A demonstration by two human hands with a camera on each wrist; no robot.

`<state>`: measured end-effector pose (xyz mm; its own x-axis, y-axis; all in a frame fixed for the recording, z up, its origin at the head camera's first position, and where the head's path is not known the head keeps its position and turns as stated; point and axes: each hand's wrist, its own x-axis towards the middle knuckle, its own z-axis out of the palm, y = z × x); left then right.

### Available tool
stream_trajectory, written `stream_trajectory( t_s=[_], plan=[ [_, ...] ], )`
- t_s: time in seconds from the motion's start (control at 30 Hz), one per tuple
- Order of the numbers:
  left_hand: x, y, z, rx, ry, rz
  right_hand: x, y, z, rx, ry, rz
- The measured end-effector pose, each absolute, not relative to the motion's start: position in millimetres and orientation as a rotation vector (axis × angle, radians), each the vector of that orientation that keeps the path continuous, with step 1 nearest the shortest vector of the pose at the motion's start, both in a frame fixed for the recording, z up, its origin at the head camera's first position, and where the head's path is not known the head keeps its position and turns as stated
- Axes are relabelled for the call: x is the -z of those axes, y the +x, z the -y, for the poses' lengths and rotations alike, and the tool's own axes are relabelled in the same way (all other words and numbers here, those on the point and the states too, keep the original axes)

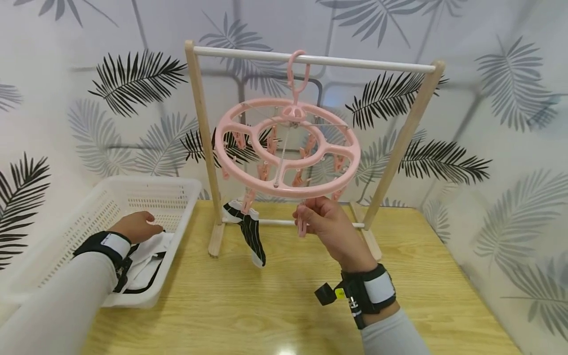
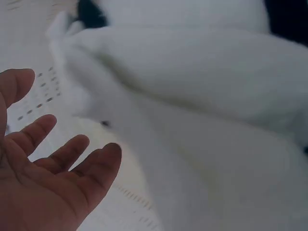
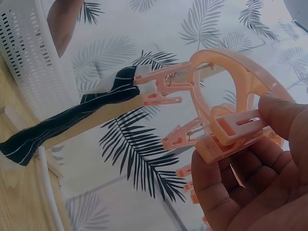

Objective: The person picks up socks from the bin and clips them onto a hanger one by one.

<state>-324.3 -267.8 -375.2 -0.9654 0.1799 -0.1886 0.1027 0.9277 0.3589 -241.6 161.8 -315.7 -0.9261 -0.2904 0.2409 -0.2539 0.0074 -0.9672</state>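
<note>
A round pink clip hanger (image 1: 328, 189) hangs by its hook from the white bar of a wooden stand. Below its front rim my right hand (image 1: 330, 224) pinches a pink clothespin (image 3: 240, 126) between thumb and fingers. A black sock with white stripes and white ends (image 1: 252, 236) dangles from another clip to the left, also seen in the right wrist view. My left hand (image 1: 135, 227) is inside the white basket (image 1: 195, 197), fingers spread and relaxed, beside white cloth pieces (image 2: 207, 110) with dark parts. Nothing is in its grasp in the left wrist view.
The wooden stand (image 1: 399, 143) with its white top bar (image 1: 355, 61) rises at the back of the wooden table (image 1: 248, 305). Several more pink clips (image 1: 271, 143) hang under the ring. Leaf-patterned sheeting (image 1: 510, 207) covers the wall behind.
</note>
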Motion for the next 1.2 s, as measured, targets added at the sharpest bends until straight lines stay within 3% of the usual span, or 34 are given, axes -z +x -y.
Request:
stream_trajectory(
  t_s=[0.3,1.2],
  plan=[
    [415,-341,270,-0.476,0.154,-3.012,318,-243,-164,2.130,-0.611,-2.191],
    [384,-323,265,-0.512,0.310,-3.102,321,-245,-166,2.155,-0.605,-2.163]
  ],
)
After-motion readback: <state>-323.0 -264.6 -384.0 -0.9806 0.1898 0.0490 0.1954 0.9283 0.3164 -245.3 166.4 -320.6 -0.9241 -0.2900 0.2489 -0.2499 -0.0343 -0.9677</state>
